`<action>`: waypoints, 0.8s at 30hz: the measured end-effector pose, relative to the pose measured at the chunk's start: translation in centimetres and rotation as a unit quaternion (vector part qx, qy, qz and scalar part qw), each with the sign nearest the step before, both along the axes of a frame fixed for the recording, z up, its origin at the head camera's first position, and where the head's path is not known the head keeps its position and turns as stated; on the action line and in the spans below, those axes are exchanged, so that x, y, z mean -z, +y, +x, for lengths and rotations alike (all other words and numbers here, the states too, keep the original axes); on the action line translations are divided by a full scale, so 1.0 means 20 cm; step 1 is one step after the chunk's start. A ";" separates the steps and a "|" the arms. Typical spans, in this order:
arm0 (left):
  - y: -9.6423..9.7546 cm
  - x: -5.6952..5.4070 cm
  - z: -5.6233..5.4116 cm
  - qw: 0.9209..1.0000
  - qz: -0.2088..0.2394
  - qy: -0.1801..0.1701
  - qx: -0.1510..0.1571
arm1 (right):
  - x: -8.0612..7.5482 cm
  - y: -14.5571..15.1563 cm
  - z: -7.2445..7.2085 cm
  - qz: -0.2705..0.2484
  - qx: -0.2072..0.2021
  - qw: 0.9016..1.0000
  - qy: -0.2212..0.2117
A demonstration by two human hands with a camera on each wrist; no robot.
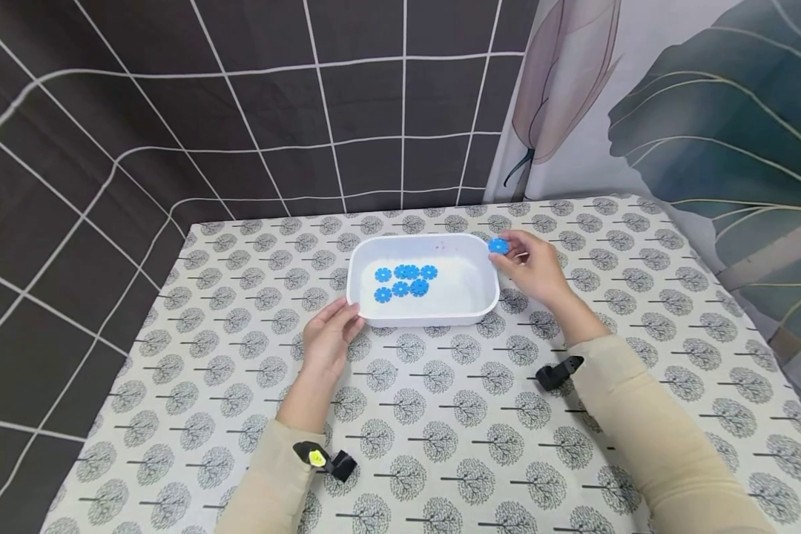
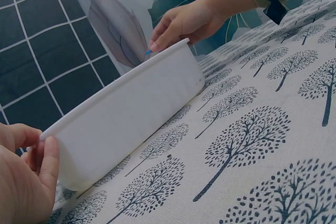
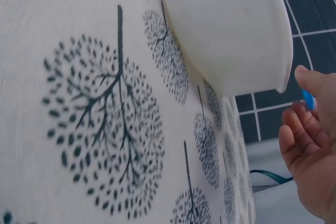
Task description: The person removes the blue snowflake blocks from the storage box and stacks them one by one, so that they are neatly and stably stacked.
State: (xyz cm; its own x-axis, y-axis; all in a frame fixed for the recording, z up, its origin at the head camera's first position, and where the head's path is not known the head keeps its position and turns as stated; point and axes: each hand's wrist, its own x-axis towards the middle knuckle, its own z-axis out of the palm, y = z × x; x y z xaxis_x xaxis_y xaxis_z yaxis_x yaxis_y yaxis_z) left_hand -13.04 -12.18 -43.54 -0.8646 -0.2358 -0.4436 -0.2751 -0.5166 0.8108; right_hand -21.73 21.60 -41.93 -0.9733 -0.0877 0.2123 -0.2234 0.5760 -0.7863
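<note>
In the left wrist view we see the left hand [image 2: 23, 179] gripping the near end of a white tub [image 2: 131, 114] on tree-print cloth [image 2: 286, 150], while by its far end the right hand [image 2: 186, 24] holds something blue [image 2: 148, 52] (only a sliver shows).

Those discs [image 1: 383, 295] are bright blue, that tub [image 1: 427, 322] white. Dark trees [image 1: 470, 408] pattern the white tablecloth [image 1: 422, 386]; a white grid crosses the charcoal curtain [image 1: 267, 104]. Both sleeves [image 1: 647, 415] look beige, the printed leaf [image 1: 694, 111] teal.
</note>
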 end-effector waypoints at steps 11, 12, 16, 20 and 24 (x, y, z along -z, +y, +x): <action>0.01 -0.01 0.00 1.000 -0.007 0.002 0.001 | 0.05 0.06 0.01 0.018 0.007 1.000 -0.019; 0.01 -0.01 0.00 1.000 -0.006 0.002 0.001 | 0.05 0.06 0.01 0.020 0.006 1.000 -0.021; 0.00 -0.01 0.00 1.000 -0.007 0.001 0.002 | 0.06 0.08 0.01 0.034 -0.004 0.999 -0.040; 0.00 0.00 0.00 1.000 -0.007 0.002 0.002 | 0.07 0.09 0.01 0.054 -0.022 0.996 -0.071; 0.00 -0.01 0.00 1.000 -0.007 0.004 0.005 | 0.07 0.10 0.02 0.079 -0.037 0.992 -0.095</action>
State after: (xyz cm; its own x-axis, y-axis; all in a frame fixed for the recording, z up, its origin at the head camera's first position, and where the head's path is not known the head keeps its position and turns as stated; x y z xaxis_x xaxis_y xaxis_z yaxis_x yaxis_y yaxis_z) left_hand -13.02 -12.14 -43.41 -0.8704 -0.2336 -0.4333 -0.2737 -0.5021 0.8204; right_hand -21.31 23.57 -43.39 -0.9841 -0.1776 0.0037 -0.1260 0.6828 -0.7196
